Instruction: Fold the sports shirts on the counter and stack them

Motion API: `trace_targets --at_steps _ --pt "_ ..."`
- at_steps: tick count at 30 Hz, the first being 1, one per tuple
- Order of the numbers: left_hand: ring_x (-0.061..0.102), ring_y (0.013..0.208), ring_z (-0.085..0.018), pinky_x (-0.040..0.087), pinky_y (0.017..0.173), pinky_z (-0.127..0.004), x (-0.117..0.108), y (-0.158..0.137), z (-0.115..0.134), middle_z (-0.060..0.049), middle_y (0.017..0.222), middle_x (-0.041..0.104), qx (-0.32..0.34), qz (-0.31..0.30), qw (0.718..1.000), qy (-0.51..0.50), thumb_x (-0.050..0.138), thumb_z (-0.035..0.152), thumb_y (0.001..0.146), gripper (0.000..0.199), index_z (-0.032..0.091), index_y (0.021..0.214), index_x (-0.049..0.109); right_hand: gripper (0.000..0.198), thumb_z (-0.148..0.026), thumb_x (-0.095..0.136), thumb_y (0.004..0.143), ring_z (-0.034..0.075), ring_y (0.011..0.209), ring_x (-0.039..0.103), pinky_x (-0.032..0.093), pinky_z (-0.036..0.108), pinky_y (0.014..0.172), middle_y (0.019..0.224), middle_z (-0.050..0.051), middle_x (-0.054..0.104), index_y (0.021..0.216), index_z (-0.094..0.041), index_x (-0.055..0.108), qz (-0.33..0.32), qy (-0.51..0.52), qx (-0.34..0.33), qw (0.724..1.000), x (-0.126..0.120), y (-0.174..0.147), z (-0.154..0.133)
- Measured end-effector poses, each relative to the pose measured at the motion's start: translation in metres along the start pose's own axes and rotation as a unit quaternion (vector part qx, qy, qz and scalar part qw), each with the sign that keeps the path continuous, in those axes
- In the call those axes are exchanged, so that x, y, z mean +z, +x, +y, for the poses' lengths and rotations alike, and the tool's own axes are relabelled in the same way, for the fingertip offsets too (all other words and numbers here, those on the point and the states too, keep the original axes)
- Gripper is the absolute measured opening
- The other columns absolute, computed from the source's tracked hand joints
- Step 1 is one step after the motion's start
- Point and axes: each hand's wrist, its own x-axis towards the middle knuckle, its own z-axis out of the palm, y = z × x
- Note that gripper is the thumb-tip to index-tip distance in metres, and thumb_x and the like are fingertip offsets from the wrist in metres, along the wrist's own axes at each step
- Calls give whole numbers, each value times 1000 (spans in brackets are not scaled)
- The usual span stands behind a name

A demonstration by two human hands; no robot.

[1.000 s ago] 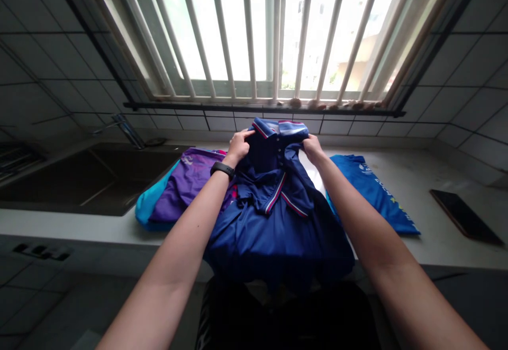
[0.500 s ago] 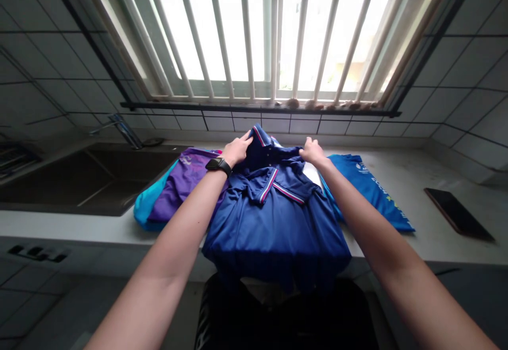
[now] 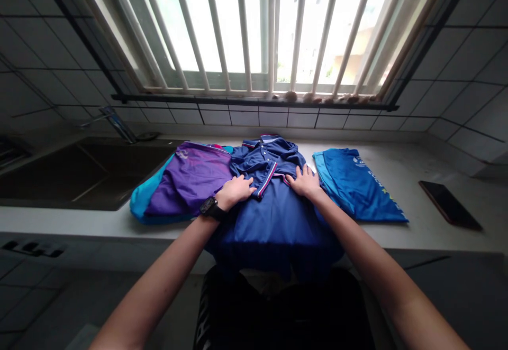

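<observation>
A navy polo shirt spills over the edge of the counter, its lower end lost in shadow; left hand and right hand lie apart on it, loosely spread, hiding some fabric. Glare whitens the window.

From a single head-worn camera, the view faces forward and tilts down across a worktop, with a barred window filling the upper frame. The lens sits above and behind the hands at mid-frame, near enough that the forearms stretch in from the lower left and lower right.
</observation>
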Motion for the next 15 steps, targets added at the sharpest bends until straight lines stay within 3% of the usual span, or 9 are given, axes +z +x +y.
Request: trace_targets --at_steps 4,9,12,14,15 --pt "63 124 -37 50 103 -45 8 11 7 -25 134 66 -9 -17 995 98 53 30 100 34 15 126 69 83 -64 26 106 35 162 12 8 55 128 175 23 11 168 -9 23 8 -5 12 1000 -5 12 4" --pt "62 127 -31 46 110 -41 -5 26 28 -26 135 65 -7 -6 991 133 46 15 100 35 9 127 68 75 -53 28 109 36 162 11 8 59 128 174 25 13 165 -4 26 5 -17 -12 1000 -15 -4 0" --pt "55 137 -32 45 113 -39 -15 3 33 -25 152 53 8 7 990 139 48 13 98 43 10 138 63 65 -40 42 105 34 162 13 11 62 128 174 19 18 164 -12 34 24 -8 -98 995 -18 -42 11" --pt "51 142 -32 45 113 -38 -17 -29 28 -20 163 43 34 14 990 139 53 18 97 52 15 149 55 59 -38 45 104 32 160 25 20 57 128 172 14 30 160 -20 43 62 40 -180 981 -11 -79 30" --pt "56 137 -32 46 112 -39 -15 -47 24 -19 160 47 55 23 989 133 54 22 97 52 17 150 56 54 -39 42 105 28 156 35 27 51 127 168 11 40 156 -23 49 87 77 -214 970 -5 -99 43"
